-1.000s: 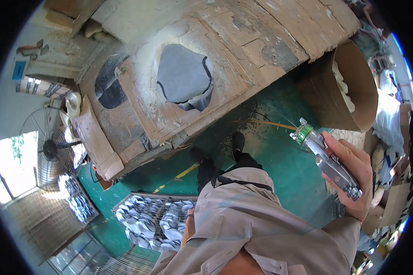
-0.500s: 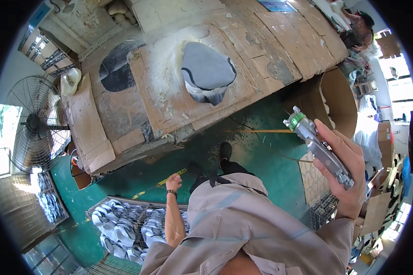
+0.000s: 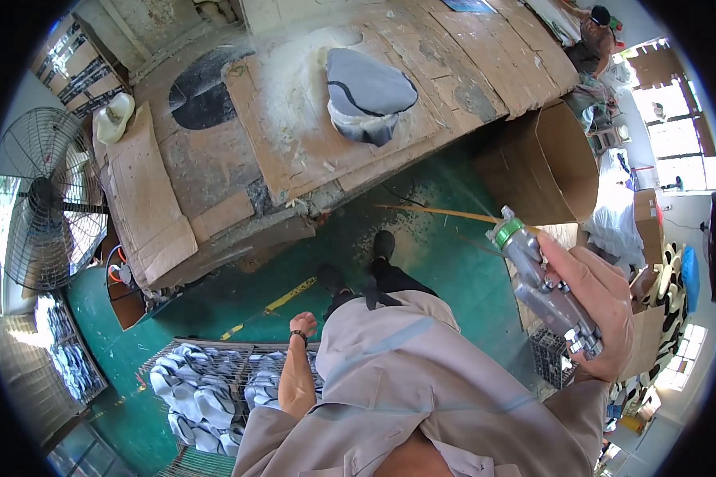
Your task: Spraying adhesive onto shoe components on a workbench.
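Observation:
My right hand (image 3: 601, 306) is wrapped around a metal spray gun (image 3: 542, 282) with a green ring near its nozzle, held out to the right above the floor. The nozzle points toward the table, and a faint pale streak shows in the air in front of it. My left hand (image 3: 302, 323) hangs low at my side with its fingers curled in, and nothing shows in it. On the table lies a stack of grey padded pieces (image 3: 367, 82) with black curved edging and a white layer beneath. Neither hand touches the stack.
The worktable (image 3: 215, 171) is covered with worn cardboard. A large cardboard box (image 3: 569, 159) stands by its right end, a fan (image 3: 44, 199) at the left. Beside my left arm a wire rack (image 3: 243, 374) holds several grey pieces. A person (image 3: 595, 44) is at the far right.
My view has shifted, with the table sitting higher in it. The spray gun has tilted, and the pale streak before its nozzle shows more plainly. My left hand's fingers look more curled.

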`<state>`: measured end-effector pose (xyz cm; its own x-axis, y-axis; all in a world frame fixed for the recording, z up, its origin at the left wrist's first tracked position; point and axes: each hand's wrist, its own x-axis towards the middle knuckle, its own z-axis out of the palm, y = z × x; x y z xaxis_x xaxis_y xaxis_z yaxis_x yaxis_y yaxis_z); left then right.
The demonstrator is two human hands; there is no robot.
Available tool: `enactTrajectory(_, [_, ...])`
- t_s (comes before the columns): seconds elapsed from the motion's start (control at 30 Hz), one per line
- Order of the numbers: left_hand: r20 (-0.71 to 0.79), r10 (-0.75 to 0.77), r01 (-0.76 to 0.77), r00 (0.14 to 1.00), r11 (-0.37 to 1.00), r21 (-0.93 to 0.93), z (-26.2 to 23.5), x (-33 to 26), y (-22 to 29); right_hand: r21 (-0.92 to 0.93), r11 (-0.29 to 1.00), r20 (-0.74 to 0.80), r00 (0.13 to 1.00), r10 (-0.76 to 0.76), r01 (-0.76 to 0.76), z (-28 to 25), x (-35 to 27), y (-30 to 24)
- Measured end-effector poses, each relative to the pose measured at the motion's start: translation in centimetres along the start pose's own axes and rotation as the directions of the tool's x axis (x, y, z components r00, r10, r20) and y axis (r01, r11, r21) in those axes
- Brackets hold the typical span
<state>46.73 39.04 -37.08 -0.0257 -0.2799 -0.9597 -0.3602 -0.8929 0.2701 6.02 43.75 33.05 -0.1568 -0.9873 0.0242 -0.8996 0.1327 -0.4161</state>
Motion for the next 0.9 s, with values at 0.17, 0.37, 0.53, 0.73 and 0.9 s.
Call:
enactTrajectory(0.17, [-0.047, -0.069, 0.069, 0.996, 0.998, -0.004, -0.8, -1.1, -0.7, -0.077, 0.997, -0.037, 0.999, -0.002, -0.001, 0.9, -2.3, -1.4])
enactTrajectory(0.37, [-0.017, 0.004, -0.004, 1.0, 1.0, 0.0, -0.1, 0.1, 1.8, -0.115, 0.989, -0.02, 0.996, 0.087, -0.088, 1.0, -5.6, -0.4])
enactTrajectory(0.53, [-0.023, 0.073, -0.072, 0.997, 0.996, 0.043, 0.8, 0.2, 4.6, 0.027, 0.992, -0.058, 0.99, 0.126, -0.125, 0.8, -7.6, 3.0])
enactTrajectory(0.73, [-0.064, 0.084, -0.078, 0.994, 0.993, 0.085, 3.3, -1.3, 6.6, 0.078, 0.969, -0.146, 0.959, 0.243, -0.233, 0.4, -9.4, 9.7])
enactTrajectory(0.9, [-0.069, 0.072, -0.063, 0.995, 0.99, 0.128, 7.3, -3.4, 6.8, 0.404, 0.895, -0.062, 0.97, 0.235, -0.19, -1.4, -10.5, 17.2])
